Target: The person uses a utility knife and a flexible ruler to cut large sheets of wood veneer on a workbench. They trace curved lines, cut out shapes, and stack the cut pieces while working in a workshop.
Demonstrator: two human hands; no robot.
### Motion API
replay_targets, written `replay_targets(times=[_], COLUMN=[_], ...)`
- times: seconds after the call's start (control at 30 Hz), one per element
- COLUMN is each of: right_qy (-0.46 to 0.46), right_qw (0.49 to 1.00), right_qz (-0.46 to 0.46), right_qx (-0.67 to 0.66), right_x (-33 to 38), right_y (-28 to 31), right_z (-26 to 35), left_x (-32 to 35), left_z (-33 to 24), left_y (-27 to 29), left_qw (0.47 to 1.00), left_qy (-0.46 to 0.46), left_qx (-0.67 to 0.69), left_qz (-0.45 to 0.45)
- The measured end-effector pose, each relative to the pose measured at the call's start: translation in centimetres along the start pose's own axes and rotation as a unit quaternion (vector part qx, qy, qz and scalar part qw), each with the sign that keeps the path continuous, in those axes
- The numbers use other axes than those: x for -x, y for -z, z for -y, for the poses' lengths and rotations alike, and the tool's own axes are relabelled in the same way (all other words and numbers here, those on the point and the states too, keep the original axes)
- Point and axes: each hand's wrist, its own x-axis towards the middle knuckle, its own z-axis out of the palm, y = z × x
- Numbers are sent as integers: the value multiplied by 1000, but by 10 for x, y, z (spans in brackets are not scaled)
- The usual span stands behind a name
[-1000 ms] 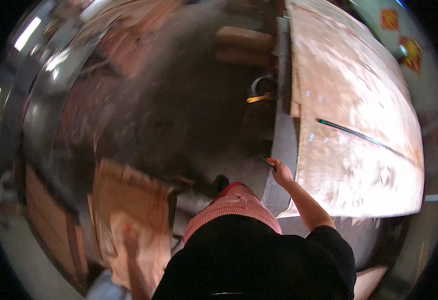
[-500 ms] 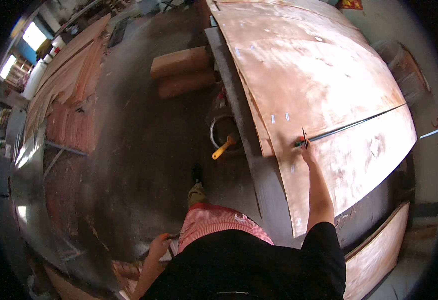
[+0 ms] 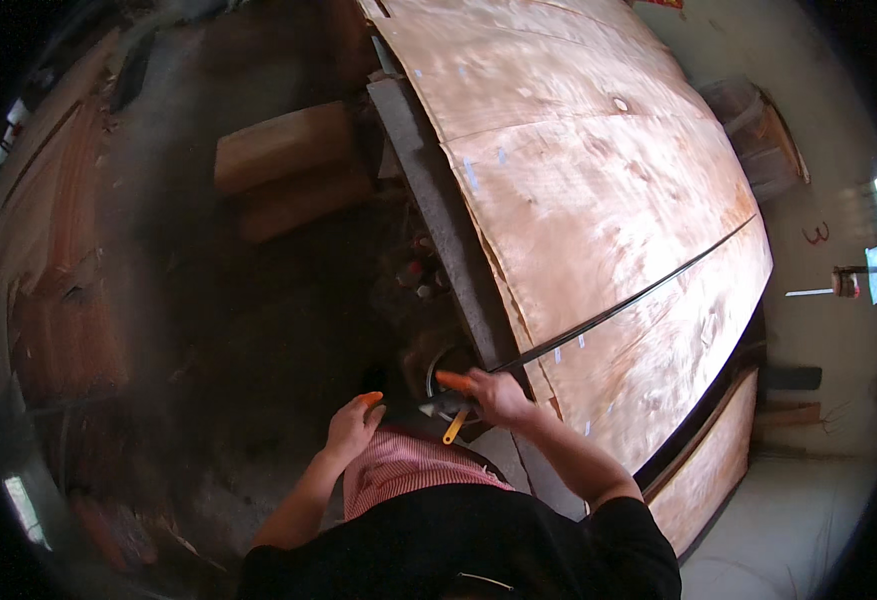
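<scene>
Sheet: pale wooden sheet [image 3: 568, 245], broad, on the person's right; landmark for all below.
Rod: slim black rod [image 3: 626, 304], laid across the sheet, near end jutting just past its left edge, far end by its right edge.
Rod axis: slants up and rightward from the right hand, away from the body.
Right hand [image 3: 501, 402]: just off the sheet's left edge, nearer the rod; fingers curled, apparently closed round its near end.
Left hand [image 3: 352, 432]: farther left of the sheet, clear of the rod; fingers part-curled, orange at the tips. Cannot tell if it holds anything.
Between hands: grey pointed piece [image 3: 441, 404], left of the sheet, blurred; owner hand unclear.
Yellow handle [image 3: 454, 427]: left of the sheet, below the grey piece.
</scene>
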Motion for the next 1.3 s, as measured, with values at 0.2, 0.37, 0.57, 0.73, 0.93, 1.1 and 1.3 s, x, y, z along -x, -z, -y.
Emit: replay_targets(times=[0.2,0.37,0.57,0.73,0.93,1.1,1.3], right_qy=[-79,-178,-197,9,-157,-166,-156], right_qw=[949,910,890,672,476,255,126], right_qz=[-294,-322,-399,-616,-650,-672,-646], right_qx=[80,190,99,-411,-571,-675,-737], right_x=[-179,-290,-274,-119,176,338,397], right_y=[62,103,110,109,34,-119,-241], right_z=[-105,-142,-153,-232,-254,-277,-256], left_x=[-23,-27,-14,-61,-92,-8,41], left_z=[27,14,12,-36,-57,-67,-98], left_y=[7,19,13,-28,-117,-134,-186], left_qw=[985,936,979,986,965,921,955], left_qy=[-60,123,49,-52,10,208,184], left_qx=[-19,-48,-86,-52,96,89,41], left_qz=[158,325,181,151,243,317,228])
